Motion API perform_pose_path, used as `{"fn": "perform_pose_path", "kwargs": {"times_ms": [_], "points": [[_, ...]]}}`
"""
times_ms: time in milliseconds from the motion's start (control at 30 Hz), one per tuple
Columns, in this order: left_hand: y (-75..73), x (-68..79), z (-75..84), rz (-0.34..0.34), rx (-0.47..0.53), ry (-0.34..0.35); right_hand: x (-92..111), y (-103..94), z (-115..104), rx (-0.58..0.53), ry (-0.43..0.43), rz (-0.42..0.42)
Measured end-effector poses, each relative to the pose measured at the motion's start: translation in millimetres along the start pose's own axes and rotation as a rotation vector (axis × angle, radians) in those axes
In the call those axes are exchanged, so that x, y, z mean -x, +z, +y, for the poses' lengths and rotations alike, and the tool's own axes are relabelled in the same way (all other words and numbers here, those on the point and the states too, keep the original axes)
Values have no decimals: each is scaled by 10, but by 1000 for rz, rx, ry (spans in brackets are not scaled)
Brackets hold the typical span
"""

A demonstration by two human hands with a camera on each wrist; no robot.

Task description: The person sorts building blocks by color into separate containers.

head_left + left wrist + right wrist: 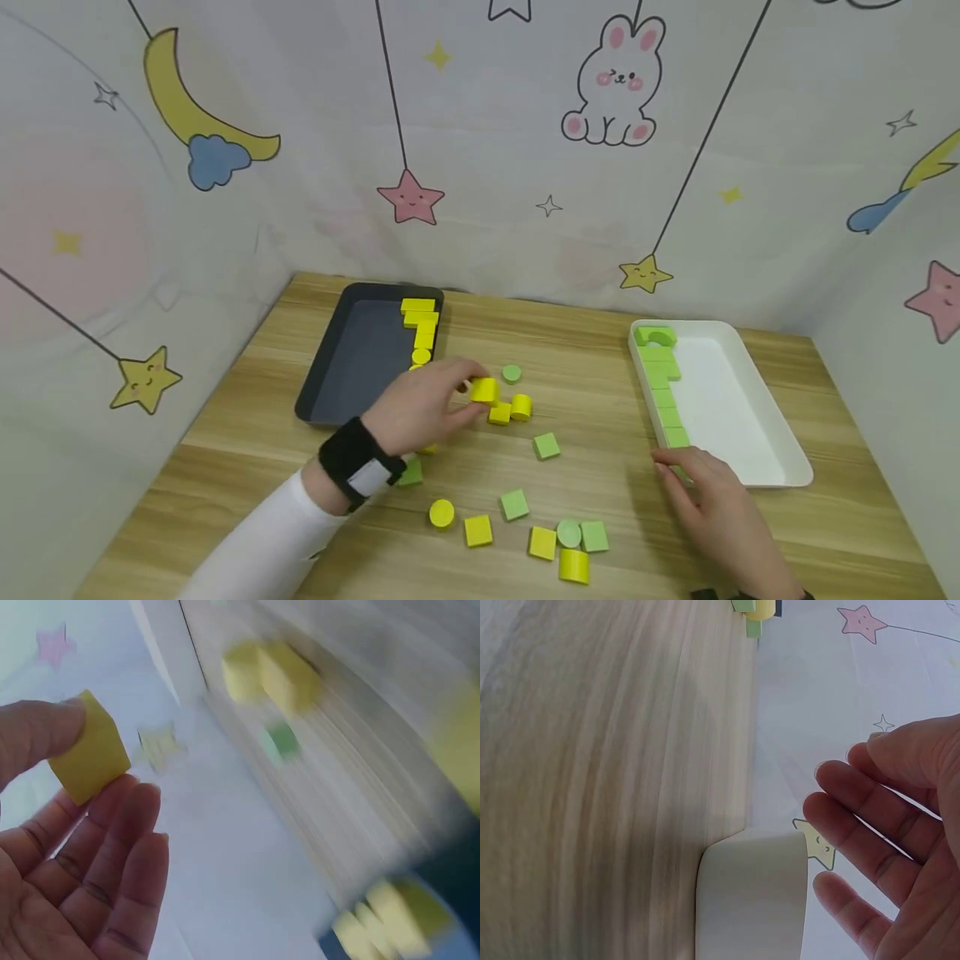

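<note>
L hand [423,408] clamps a yellow block [484,392] btwn thumb & fingertips, over desk [592,375] by dark tray's [360,358] R edge, prob. for a steady pinch. Yellow blocks [424,329] line that edge, green blocks [663,397] the white tray's [727,392] L edge, prob. keeping colours apart; R hand [712,508], fingers loose, holds nothing nr white tray's near L corner. Held block points a corner at top of L wrist view; long axis unclear.

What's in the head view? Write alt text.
A left hand pinches a yellow block over a wooden table scattered with yellow and green blocks; the right hand is empty. At left a dark tray holds yellow blocks; at right a white tray, green ones.
</note>
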State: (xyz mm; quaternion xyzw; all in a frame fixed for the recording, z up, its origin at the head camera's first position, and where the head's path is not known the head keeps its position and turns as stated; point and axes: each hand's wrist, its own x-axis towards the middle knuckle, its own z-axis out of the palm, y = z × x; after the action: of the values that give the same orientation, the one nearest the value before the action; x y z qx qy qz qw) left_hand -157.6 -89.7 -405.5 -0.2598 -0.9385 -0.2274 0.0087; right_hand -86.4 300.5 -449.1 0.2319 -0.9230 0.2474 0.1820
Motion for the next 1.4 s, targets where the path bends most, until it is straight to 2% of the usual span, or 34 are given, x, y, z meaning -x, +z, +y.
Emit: {"fn": "perform_pose_path", "kwargs": {"times_ms": [100, 167, 267, 367, 533, 700, 900, 1100, 1400], "points": [[-68, 275, -317, 58, -23, -142, 4, -5, -7, -5, -12, 15], [-78, 426, -472, 61, -38, -200, 8, -8, -8, -3, -19, 22], [-66, 567, -630, 65, -49, -230, 15, -5, -6, 8, -13, 19], [-63, 622, -709, 59, -53, -248, 14, 13, -9, 15, 0, 2], [-69, 644, -756, 3, -38, -291, 0, 28, -12, 26, 11, -10], [-52, 628, -787, -21, 16, -309, 16, 26, 8, 41, 70, -49], [2, 606, -822, 10, 20, -295, 42, 27, 31, 48, 84, -62], [32, 598, -826, 27, 0, -328, 42, 37, 18, 55, 86, -69], [85, 572, -829, 58, 9, -296, 42, 47, 21, 46, 87, -74]]}}
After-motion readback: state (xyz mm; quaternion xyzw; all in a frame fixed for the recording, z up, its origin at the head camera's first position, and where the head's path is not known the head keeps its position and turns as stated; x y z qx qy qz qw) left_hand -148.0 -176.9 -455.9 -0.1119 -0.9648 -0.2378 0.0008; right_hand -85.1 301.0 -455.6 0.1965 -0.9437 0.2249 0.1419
